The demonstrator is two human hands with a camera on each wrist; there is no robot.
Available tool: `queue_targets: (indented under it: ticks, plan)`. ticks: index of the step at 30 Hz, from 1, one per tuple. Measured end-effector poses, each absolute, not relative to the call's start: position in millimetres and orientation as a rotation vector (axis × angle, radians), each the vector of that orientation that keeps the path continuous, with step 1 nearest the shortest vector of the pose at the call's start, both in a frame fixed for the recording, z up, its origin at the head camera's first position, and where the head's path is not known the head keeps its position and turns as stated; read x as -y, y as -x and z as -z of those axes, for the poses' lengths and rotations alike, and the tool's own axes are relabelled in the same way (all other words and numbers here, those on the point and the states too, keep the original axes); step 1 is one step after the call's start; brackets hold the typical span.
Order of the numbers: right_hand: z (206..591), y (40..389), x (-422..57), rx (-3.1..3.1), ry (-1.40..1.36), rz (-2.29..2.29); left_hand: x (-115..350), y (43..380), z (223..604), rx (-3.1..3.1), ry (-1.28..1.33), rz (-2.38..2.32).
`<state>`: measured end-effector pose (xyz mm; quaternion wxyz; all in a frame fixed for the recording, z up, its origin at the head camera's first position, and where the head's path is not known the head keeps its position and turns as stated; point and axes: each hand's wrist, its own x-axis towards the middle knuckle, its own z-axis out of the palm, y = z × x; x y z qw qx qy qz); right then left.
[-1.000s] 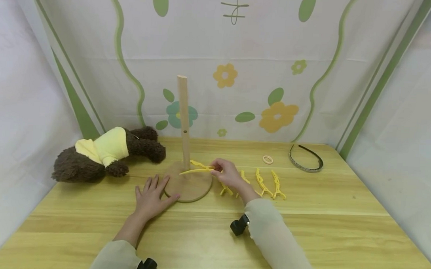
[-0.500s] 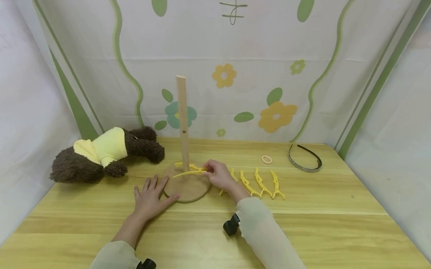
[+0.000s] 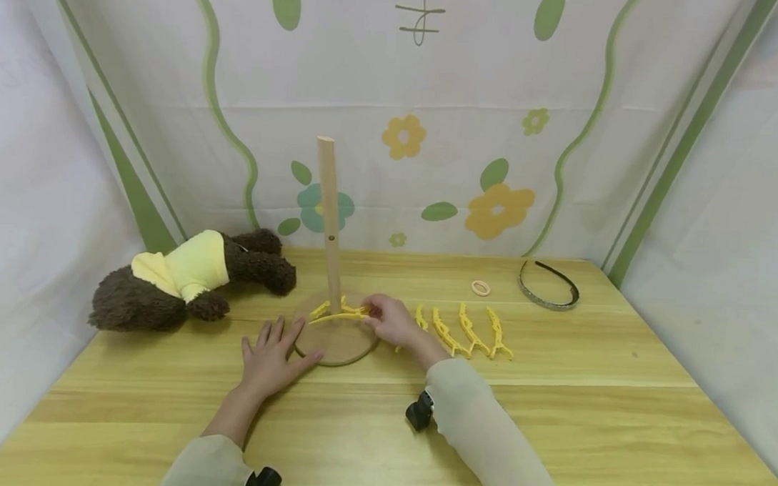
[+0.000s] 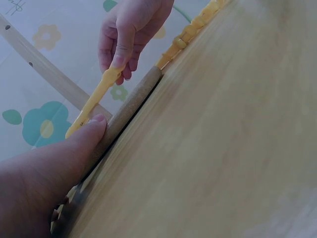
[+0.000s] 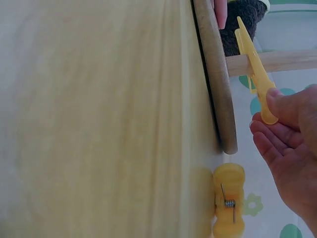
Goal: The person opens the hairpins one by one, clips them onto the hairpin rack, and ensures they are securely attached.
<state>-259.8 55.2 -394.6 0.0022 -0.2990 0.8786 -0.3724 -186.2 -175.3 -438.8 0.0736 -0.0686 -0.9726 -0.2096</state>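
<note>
My left hand (image 3: 270, 360) lies with fingers spread at the near-left edge of a round wooden base (image 3: 340, 348), its thumb resting on the rim. From that base rises an upright wooden post (image 3: 330, 219). My right hand (image 3: 395, 320) pinches the tail end of a yellow alligator hair clip (image 3: 335, 316) between thumb and fingers. The clip's two arms are spread low on the post, one in front and one behind. In the right wrist view the clip (image 5: 257, 74) crosses the post just above the base; whether it touches the wood I cannot tell.
Several more yellow clips (image 3: 469, 332) lie in a row right of the base, partly behind my right hand. A brown plush toy in a yellow top (image 3: 195, 265) lies at the left. A small beige ring (image 3: 481, 288) and a dark headband (image 3: 548, 304) lie at the back right.
My right hand has moved left and slightly down, bringing the clip's spread arms from beside the post to around it. The left hand has stayed in place.
</note>
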Motion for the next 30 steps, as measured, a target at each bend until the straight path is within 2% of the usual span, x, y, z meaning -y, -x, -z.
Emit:
queue_targets:
  ticks: [9, 16, 23, 30]
  plan:
    - [394.2, 257.0, -57.0, -2.683, 0.870, 1.237, 176.4, 185.7, 440.4, 2.916, 0.203, 0.640]
    - [379.0, 252.1, -73.0, -2.649, 0.823, 1.395, 177.3, 186.5, 440.8, 2.914, 0.202, 0.639]
    - [361.3, 246.2, -113.6, -2.783, 0.830, 1.359, 177.4, 186.5, 439.9, 2.913, 0.202, 0.643]
    - [360.2, 230.6, -171.7, -2.881, 0.668, 1.375, 176.7, 186.0, 439.3, 2.922, 0.199, 0.646]
